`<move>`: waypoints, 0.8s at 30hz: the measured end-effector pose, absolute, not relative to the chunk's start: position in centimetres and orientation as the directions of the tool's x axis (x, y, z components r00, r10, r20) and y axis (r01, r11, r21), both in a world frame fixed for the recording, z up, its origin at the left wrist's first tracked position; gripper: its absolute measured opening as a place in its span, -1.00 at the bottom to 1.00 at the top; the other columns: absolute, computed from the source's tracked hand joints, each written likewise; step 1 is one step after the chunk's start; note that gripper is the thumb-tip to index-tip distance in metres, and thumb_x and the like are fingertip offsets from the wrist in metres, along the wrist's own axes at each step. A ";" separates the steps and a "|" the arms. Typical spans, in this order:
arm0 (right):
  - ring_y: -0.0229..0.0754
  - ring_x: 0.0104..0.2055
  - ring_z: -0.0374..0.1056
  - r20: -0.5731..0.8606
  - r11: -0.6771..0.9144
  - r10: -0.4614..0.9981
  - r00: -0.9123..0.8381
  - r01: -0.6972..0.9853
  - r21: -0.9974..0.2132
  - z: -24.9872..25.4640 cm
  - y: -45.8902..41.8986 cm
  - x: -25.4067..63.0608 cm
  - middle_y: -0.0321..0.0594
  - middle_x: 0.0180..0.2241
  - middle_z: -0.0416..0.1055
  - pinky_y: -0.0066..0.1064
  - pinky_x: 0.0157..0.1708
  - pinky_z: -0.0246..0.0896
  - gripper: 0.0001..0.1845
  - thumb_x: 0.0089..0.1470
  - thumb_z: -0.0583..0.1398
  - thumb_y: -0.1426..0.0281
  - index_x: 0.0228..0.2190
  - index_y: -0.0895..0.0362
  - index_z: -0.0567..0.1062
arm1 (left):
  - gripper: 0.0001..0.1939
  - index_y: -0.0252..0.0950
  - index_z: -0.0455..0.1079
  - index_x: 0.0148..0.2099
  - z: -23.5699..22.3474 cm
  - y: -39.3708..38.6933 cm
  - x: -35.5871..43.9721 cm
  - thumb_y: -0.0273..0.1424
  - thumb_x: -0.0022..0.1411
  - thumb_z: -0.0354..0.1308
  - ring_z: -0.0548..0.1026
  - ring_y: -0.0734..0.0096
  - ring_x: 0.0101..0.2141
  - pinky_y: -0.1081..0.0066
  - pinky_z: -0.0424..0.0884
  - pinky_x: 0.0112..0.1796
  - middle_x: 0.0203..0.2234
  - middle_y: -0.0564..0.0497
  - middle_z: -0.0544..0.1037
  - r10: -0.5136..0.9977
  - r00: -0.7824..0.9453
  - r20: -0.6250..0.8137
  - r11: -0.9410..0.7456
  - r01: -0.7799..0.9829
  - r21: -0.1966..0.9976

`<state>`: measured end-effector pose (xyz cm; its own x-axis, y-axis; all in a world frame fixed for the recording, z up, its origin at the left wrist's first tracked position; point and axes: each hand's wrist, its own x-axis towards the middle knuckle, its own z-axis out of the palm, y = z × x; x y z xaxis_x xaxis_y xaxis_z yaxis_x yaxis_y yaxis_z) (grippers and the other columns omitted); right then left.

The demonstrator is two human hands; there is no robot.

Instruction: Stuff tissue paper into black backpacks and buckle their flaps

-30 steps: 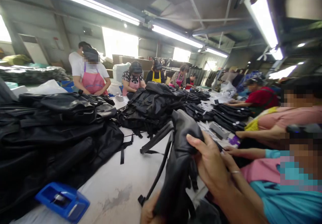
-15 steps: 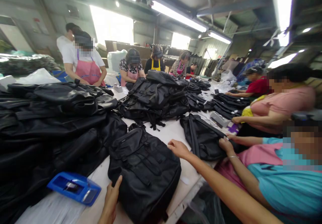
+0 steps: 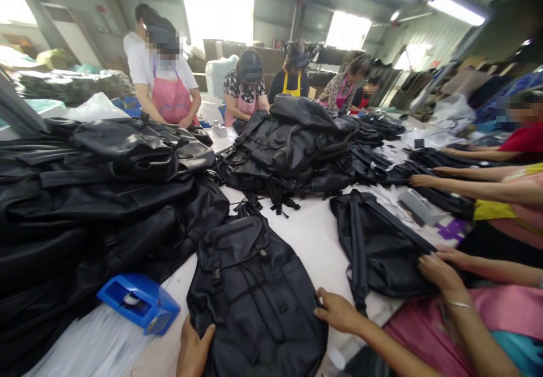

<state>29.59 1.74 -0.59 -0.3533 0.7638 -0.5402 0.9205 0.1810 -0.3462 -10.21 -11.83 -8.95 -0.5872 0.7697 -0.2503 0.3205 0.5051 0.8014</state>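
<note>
A black backpack [image 3: 258, 286] lies on the white table, its flap and buckles facing up. My left hand [image 3: 195, 346] grips its lower left side, thumb on top and the other fingers partly hidden by the edge. On the opposite side, my right hand [image 3: 339, 312] pinches the right edge of the same bag between thumb and fingers. To the right, a co-worker's hands [image 3: 441, 269] rest on another black backpack [image 3: 382, 247] with its shoulder straps up.
A large heap of black bags [image 3: 106, 207] fills the left, and another pile [image 3: 292, 145] stands ahead. A blue plastic dispenser [image 3: 139, 303] sits on clear plastic bags [image 3: 89, 346] near my left hand. Several co-workers stand round the table [image 3: 305, 224]; a grey box [image 3: 419, 207] lies at the right.
My right hand has come down from beside the bag's upper right onto its right edge and closed there. My left hand has closed further on the left side. The view has turned left and down.
</note>
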 end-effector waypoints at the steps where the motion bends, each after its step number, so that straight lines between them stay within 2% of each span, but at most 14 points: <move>1: 0.12 -0.10 0.41 -0.576 0.213 0.733 -0.362 0.926 -0.310 -0.3 1.8 29.9 0.11 -0.15 0.47 -0.21 -0.14 0.24 -0.51 0.05 0.11 0.29 -0.02 0.29 0.35 | -0.11 -0.59 -0.03 0.25 -8.9 -12.2 -10.1 -0.02 0.05 -0.01 0.16 -0.09 0.20 0.06 0.08 0.23 0.17 -0.43 0.17 0.782 -0.559 -0.277 0.524 0.348 0.777; 3: 0.21 -0.10 0.40 -0.629 0.291 0.690 -0.357 0.933 -0.210 0.8 2.4 29.4 0.19 -0.17 0.46 -0.15 -0.17 0.25 -0.59 0.02 0.14 0.32 -0.11 0.30 0.42 | -0.10 -0.66 -0.08 0.26 -8.0 -12.3 -9.4 -0.02 0.09 -0.08 0.11 -0.13 0.22 0.04 0.05 0.24 0.18 -0.46 0.13 0.780 -0.539 -0.317 0.578 0.428 0.694; 5: 0.22 -0.13 0.42 -0.610 0.374 0.695 -0.380 0.916 -0.144 2.3 3.9 27.5 0.18 -0.22 0.48 -0.14 -0.20 0.25 -0.69 0.05 0.11 0.40 -0.17 0.28 0.46 | -0.15 -0.70 -0.09 0.26 -6.1 -11.4 -8.4 -0.07 0.16 -0.15 0.07 -0.16 0.23 0.01 0.07 0.23 0.19 -0.48 0.09 0.792 -0.567 -0.227 0.582 0.587 0.562; 7: 0.14 -0.16 0.43 -0.490 0.435 0.740 -0.461 0.883 -0.174 3.7 5.6 24.4 0.11 -0.25 0.48 -0.18 -0.21 0.25 -0.74 0.11 0.04 0.47 -0.19 0.25 0.45 | -0.24 -0.64 -0.10 0.30 -3.9 -9.7 -7.4 -0.15 0.23 -0.20 0.04 -0.12 0.24 0.04 0.10 0.21 0.24 -0.42 0.03 0.832 -0.553 -0.040 0.517 0.748 0.417; 9: 0.05 -0.17 0.43 -0.361 0.479 0.747 -0.558 0.828 -0.289 4.2 7.0 20.8 0.03 -0.25 0.48 -0.25 -0.21 0.24 -0.74 0.16 0.00 0.46 -0.18 0.21 0.43 | -0.30 -0.57 -0.03 0.30 -2.4 -7.4 -6.8 -0.16 0.28 -0.22 0.11 -0.08 0.21 0.05 0.14 0.18 0.22 -0.36 0.12 0.851 -0.525 0.025 0.482 0.797 0.363; 11: -0.01 -0.15 0.42 -0.295 0.511 0.690 -0.661 0.734 -0.448 3.6 7.7 17.5 -0.05 -0.22 0.48 -0.31 -0.21 0.23 -0.77 0.16 0.04 0.41 -0.19 0.18 0.43 | -0.31 -0.58 0.12 0.23 -2.0 -4.9 -6.9 -0.12 0.26 -0.16 0.24 -0.12 0.10 0.01 0.18 0.12 0.08 -0.38 0.31 0.841 -0.535 -0.087 0.514 0.737 0.440; 14: -0.07 -0.15 0.43 -0.255 0.462 0.601 -0.757 0.590 -0.662 1.0 7.4 13.7 -0.14 -0.20 0.49 -0.37 -0.21 0.22 -0.77 0.13 0.10 0.37 -0.17 0.12 0.45 | -0.30 -0.56 0.25 0.12 -3.0 -1.9 -8.2 -0.10 0.09 0.05 0.37 -0.14 -0.04 -0.05 0.21 0.06 -0.05 -0.39 0.41 0.767 -0.550 -0.331 0.605 0.446 0.660; 17: -0.13 -0.21 0.43 -0.252 0.304 0.625 -0.739 0.527 -0.793 -1.9 6.8 11.1 -0.18 -0.26 0.50 -0.40 -0.26 0.20 -0.81 0.08 0.14 0.39 -0.24 0.12 0.48 | -0.47 -0.42 0.34 -0.07 -3.7 -0.7 -9.5 -0.14 -0.01 0.15 0.47 0.08 -0.17 0.15 0.35 -0.05 -0.18 -0.23 0.51 0.775 -0.460 -0.433 0.574 0.227 0.787; 20: -0.26 -0.42 0.38 -0.384 -0.095 0.663 -0.643 0.437 -0.894 -3.7 6.9 8.8 -0.22 -0.40 0.47 -0.46 -0.41 0.18 -0.82 0.11 0.11 0.35 -0.32 0.17 0.46 | -0.58 -0.32 0.34 -0.15 -3.3 -0.9 -10.2 -0.15 0.00 0.21 0.48 0.28 -0.31 0.36 0.39 -0.23 -0.33 -0.04 0.53 0.817 -0.369 -0.443 0.513 0.116 0.850; 22: -0.31 -0.49 0.33 -0.494 -0.377 0.636 -0.594 0.319 -0.869 -4.1 7.4 7.1 -0.23 -0.44 0.44 -0.50 -0.49 0.16 -0.73 0.12 0.13 0.22 -0.35 0.19 0.45 | -0.56 -0.30 0.34 -0.10 -2.9 -1.2 -10.3 -0.16 0.03 0.24 0.46 0.35 -0.35 0.42 0.35 -0.31 -0.32 -0.01 0.53 0.831 -0.340 -0.439 0.473 0.021 0.881; 24: -0.30 -0.44 0.33 -0.532 -0.505 0.616 -0.581 0.228 -0.833 -4.2 7.9 5.1 -0.19 -0.39 0.44 -0.50 -0.48 0.19 -0.59 0.06 0.17 0.07 -0.35 0.20 0.46 | -0.57 -0.28 0.35 -0.06 -2.5 -1.2 -10.4 -0.17 0.07 0.23 0.41 0.44 -0.40 0.49 0.30 -0.39 -0.31 0.00 0.52 0.845 -0.321 -0.427 0.440 -0.035 0.897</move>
